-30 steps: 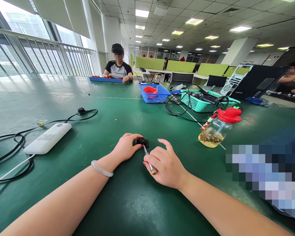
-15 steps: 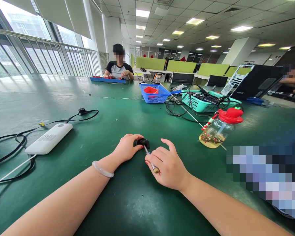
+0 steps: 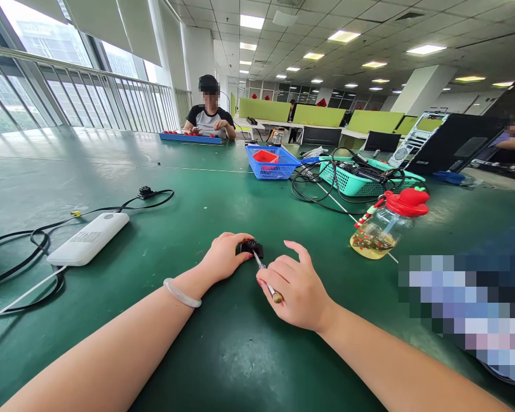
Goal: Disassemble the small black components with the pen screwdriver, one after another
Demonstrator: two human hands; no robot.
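Observation:
Near the middle of the green table, my left hand (image 3: 227,256) grips a small black part (image 3: 254,247) between thumb and fingers; what kind of part it is I cannot make out. My right hand (image 3: 297,286) is closed around a screwdriver (image 3: 268,280), with the index finger raised off it. The screwdriver slants away from me, its metal tip meeting the black part and its handle end pointing back toward me.
A white power bank (image 3: 90,237) with black cables lies left. A drink jar (image 3: 381,226) with a red lid stands right. Behind are a blue basket (image 3: 274,171), a teal basket (image 3: 347,182) holding cables, and a tilted computer case (image 3: 455,143). Another person (image 3: 210,117) sits across the table.
The whole view has shifted slightly. Both hands keep their grips, and the screwdriver tip stays at the black part.

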